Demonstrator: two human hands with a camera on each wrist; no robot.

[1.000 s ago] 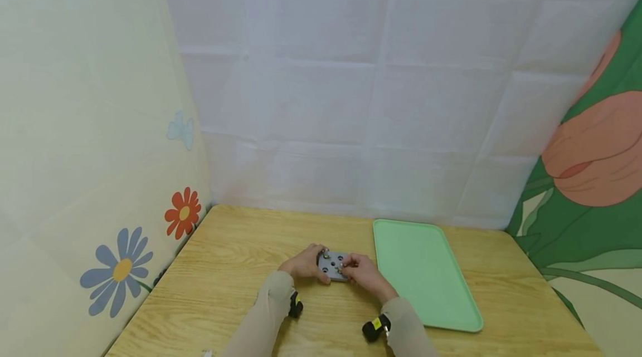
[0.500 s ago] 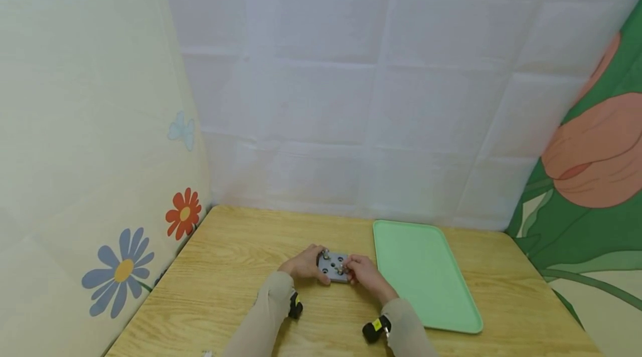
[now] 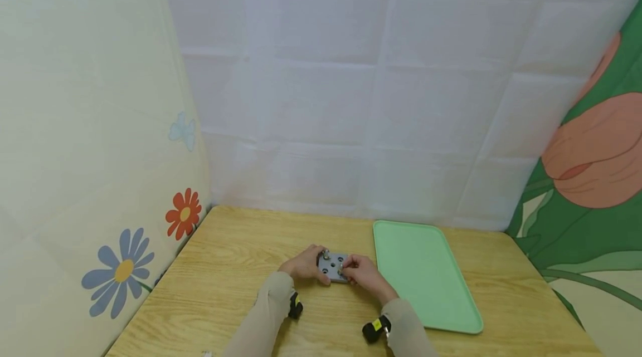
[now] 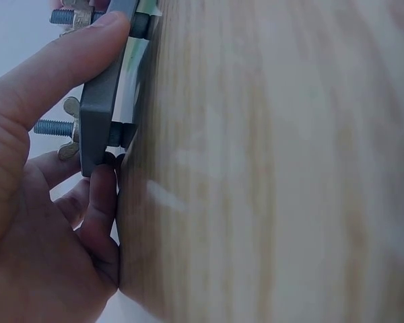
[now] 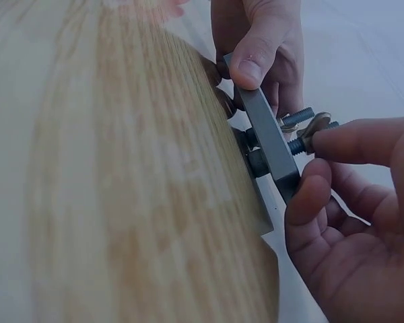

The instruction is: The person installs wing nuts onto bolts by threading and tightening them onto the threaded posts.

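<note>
A small grey plate (image 3: 331, 274) with several round holes lies low over the table, raised on bolt heads beneath it. My left hand (image 3: 305, 264) grips its left end, the thumb along the near edge. A bolt (image 4: 47, 127) with a wing nut (image 4: 71, 129) stands up through the plate by that hand. My right hand (image 3: 365, 273) pinches a second wing nut (image 5: 316, 128) between thumb and index finger, on a bolt at the plate's right side. In the right wrist view the other fingers are curled by the plate's end.
A light green tray (image 3: 426, 273) lies on the wooden table (image 3: 241, 257), just right of the right hand. A small shiny piece (image 3: 207, 353) sits at the front left edge of view. White sheeting (image 3: 311, 95) hangs behind the table, printed cloths at both sides.
The right fingers draw slightly off the right-hand wing nut half a second ago, then close on it again. The left hand and plate keep their place.
</note>
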